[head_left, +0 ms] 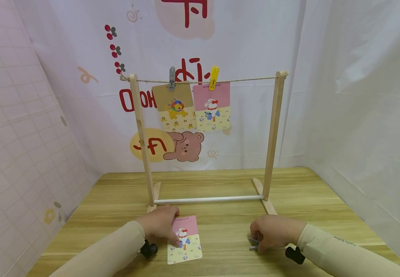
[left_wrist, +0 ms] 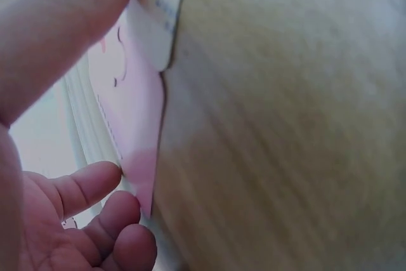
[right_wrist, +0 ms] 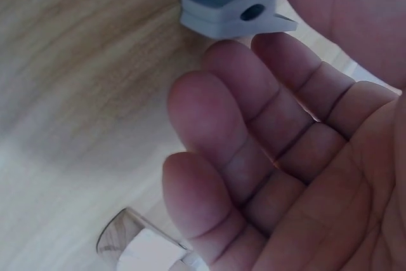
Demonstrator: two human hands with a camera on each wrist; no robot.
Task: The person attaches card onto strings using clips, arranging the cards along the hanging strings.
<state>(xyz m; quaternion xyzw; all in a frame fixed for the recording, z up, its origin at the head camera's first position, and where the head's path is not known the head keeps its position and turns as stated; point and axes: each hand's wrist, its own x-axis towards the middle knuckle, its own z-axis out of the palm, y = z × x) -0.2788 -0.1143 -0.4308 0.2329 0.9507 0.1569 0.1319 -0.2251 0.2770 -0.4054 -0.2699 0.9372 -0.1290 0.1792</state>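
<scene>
My left hand (head_left: 159,224) is at the left edge of a pink and pale-yellow card (head_left: 187,246) with a rabbit picture, low over the table. In the left wrist view the thumb (left_wrist: 70,23) lies across the card (left_wrist: 136,103), and curled fingertips touch its edge. Over to the right, my right hand (head_left: 272,232) holds a grey clothespin (right_wrist: 231,7) by thumb and index finger; its other fingers are loosely bent below. The hand hides much of this clothespin in the head view.
A wooden stand (head_left: 274,134) with a string (head_left: 251,79) rises behind the hands. On the string, a grey clothespin (head_left: 172,79) holds a tan lion card (head_left: 175,111), and a yellow clothespin (head_left: 214,78) holds a pink rabbit card (head_left: 217,111). A white bar (head_left: 208,199) joins the stand's feet.
</scene>
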